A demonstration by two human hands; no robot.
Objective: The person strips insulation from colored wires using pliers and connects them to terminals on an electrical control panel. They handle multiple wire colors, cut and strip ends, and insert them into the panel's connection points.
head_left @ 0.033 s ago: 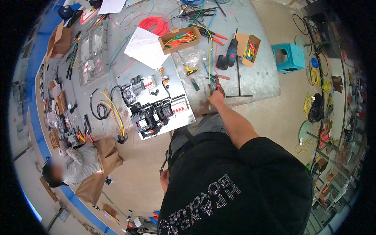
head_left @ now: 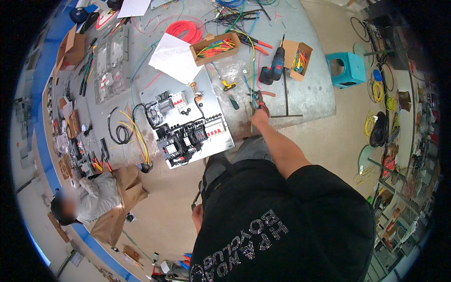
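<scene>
My right hand (head_left: 259,117) is at the near table edge, closed around red-handled pliers (head_left: 264,109). The jaw end points away from me over the tabletop. A thin yellow-green wire (head_left: 252,126) runs beside this hand and past the edge. Low at my side hangs my left hand (head_left: 197,216), partly covered by my black shirt; its fingers are too hidden to read. To the left of the pliers lies a metal mounting plate (head_left: 211,146) carrying black contactors (head_left: 181,143), a breaker with red levers (head_left: 215,130) and black wiring. A green-handled tool (head_left: 233,102) lies between plate and pliers.
A cordless drill (head_left: 273,70) and cardboard boxes of coloured wires (head_left: 213,49) stand beyond my right hand. White paper sheets (head_left: 176,58) and a red wire coil (head_left: 185,30) lie farther back. A teal stool (head_left: 347,69) is at the right; a seated person (head_left: 101,195) works at the left.
</scene>
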